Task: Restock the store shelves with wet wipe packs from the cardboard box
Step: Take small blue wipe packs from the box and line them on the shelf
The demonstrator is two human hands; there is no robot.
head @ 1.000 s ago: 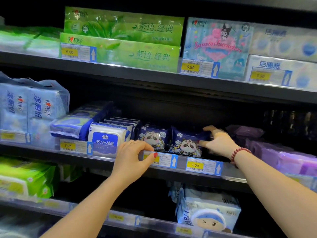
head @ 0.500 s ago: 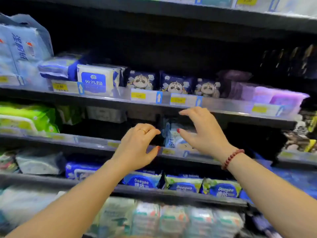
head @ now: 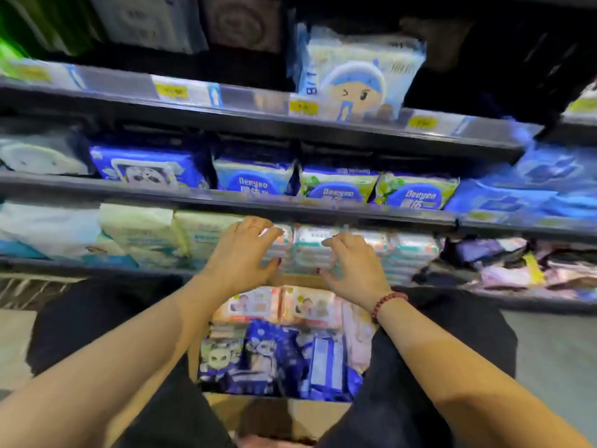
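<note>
above the cardboard box (head: pixel 223 410), between the knees, both hands are held spread and empty: left hand (head: pixel 240 257), right hand (head: pixel 353 266), apart, before the lowest shelf (head: pixel 80 266). one top pack is best gripped across its width, not by its flap. wet wipe packs (head: pixel 274 360) lie jumbled in the box: navy in front, pink behind, soft-looking.

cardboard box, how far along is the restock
Done: the shelves look well filled, for example the row of Deeyeo packs. In hand: nothing; the left hand and right hand are empty, fingers spread, above the cardboard box. Left: plenty, since the box holds pink packs and dark blue packs.
</note>
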